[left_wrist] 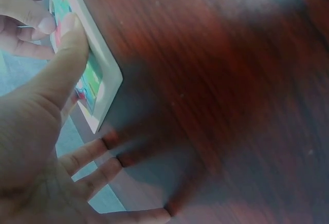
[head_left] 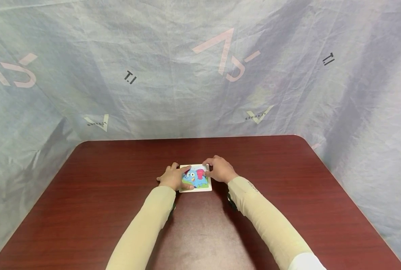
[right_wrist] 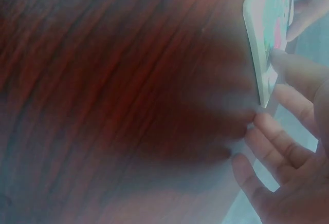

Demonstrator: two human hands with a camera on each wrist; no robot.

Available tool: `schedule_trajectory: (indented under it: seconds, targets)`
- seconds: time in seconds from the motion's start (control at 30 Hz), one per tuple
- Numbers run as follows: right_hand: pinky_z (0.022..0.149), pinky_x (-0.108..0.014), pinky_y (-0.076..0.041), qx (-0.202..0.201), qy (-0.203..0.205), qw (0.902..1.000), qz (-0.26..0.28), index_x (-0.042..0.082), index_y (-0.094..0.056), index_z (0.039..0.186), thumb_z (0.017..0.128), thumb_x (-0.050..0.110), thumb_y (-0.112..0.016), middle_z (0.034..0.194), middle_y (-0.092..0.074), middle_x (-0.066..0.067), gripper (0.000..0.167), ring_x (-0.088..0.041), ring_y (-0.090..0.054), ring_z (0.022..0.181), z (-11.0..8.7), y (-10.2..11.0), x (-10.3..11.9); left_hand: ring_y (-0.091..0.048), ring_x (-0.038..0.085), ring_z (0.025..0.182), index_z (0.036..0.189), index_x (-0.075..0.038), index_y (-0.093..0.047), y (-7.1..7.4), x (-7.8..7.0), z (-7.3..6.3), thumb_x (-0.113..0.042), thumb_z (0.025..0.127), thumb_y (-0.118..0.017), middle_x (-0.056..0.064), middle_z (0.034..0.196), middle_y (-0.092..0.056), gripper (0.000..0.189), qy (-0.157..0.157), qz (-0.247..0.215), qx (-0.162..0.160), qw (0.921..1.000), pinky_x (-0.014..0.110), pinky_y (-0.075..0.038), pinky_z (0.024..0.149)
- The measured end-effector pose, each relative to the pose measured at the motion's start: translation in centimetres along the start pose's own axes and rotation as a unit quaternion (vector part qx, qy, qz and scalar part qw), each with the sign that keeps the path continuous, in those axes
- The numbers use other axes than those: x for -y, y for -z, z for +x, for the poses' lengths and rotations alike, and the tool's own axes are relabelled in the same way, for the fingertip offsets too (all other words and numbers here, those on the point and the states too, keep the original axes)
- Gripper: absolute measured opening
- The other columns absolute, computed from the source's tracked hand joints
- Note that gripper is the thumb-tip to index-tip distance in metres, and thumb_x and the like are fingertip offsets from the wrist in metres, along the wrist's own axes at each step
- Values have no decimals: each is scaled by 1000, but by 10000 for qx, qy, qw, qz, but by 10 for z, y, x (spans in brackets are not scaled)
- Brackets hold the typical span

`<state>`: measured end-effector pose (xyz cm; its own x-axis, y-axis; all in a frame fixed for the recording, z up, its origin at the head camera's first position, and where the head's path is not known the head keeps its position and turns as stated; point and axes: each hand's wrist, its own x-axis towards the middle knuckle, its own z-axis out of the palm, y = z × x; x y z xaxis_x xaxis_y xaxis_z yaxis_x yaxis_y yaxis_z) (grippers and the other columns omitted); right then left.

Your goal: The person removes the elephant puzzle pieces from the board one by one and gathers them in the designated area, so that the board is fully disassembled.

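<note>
A small board with a white frame (head_left: 200,190) lies flat on the table, its picture showing a blue cartoon animal with a pink patch over green. My left hand (head_left: 172,177) is spread over its left side. In the left wrist view, that thumb (left_wrist: 74,44) rests on the picture, and the other visible fingers reach down to the table with nothing in them. At the far right corner of the board is my right hand (head_left: 222,170). Its thumb (right_wrist: 295,70) touches the picture in the right wrist view, while the relaxed fingers (right_wrist: 280,139) rest beside the frame.
The dark red wood-grain table (head_left: 119,165) extends around the board on all sides. A pale grey printed cloth (head_left: 173,75) hangs behind the table and along both sides. Beige sleeves (head_left: 264,221) cover both forearms.
</note>
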<state>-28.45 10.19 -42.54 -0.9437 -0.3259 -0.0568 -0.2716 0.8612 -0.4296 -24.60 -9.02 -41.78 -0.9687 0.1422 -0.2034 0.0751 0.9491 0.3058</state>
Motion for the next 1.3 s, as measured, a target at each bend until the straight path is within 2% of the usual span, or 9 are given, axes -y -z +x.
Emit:
schedule_trajectory:
  seconds: [0.13, 0.3, 0.6, 0.87, 1.07, 1.3]
  targets:
    - [92, -48, -51, -156, 72, 9998, -141, 18, -74, 123, 90, 26, -81, 121, -62, -12, 35, -32, -57, 117, 0, -1, -2, -39, 44, 137, 154, -25, -48, 1, 0, 0, -40, 82, -86, 21, 153, -38, 82, 27, -106, 13, 9999, 80, -35, 97]
    - [90, -49, -51, -304, 184, 9993, -102, 16, -76, 117, 88, 23, -82, 120, -62, -12, 30, -34, -57, 118, 0, -1, -3, -36, 44, 141, 155, -24, -46, 3, -2, -3, -38, 84, -84, 20, 156, -35, 81, 115, -234, 97, 9996, 81, -32, 99]
    - [90, -44, -51, -544, 353, 9974, 315, 12, -77, 110, 83, 16, -86, 112, -65, -11, 29, -31, -60, 108, 5, -3, -7, -35, 44, 141, 155, -24, -46, 5, -2, -4, -36, 86, -83, 20, 157, -33, 80, 125, -297, 92, 9994, 81, -30, 101]
    - [92, -44, -51, -432, 455, 9968, 486, 9, -77, 109, 84, 13, -86, 107, -65, -11, 27, -28, -62, 102, 7, -1, -11, -35, 44, 141, 155, -25, -46, 4, -4, -5, -38, 85, -83, 19, 157, -34, 80, 135, -232, 97, 9996, 79, -31, 101]
    - [94, -43, -51, -237, 267, 9982, 474, 10, -77, 109, 85, 16, -85, 110, -65, -10, 25, -27, -61, 106, 7, 3, -12, -35, 45, 141, 155, -25, -46, 4, -2, -3, -37, 85, -83, 19, 157, -33, 80, 145, -212, 110, 9996, 79, -31, 101]
    - [86, -44, -51, -340, 331, 9987, 191, 14, -79, 107, 84, 22, -86, 109, -66, -4, 25, -25, -62, 101, 9, 3, -13, -37, 44, 140, 155, -26, -46, 3, -2, -3, -38, 85, -83, 18, 155, -35, 81, 187, -228, 120, 9995, 79, -31, 102]
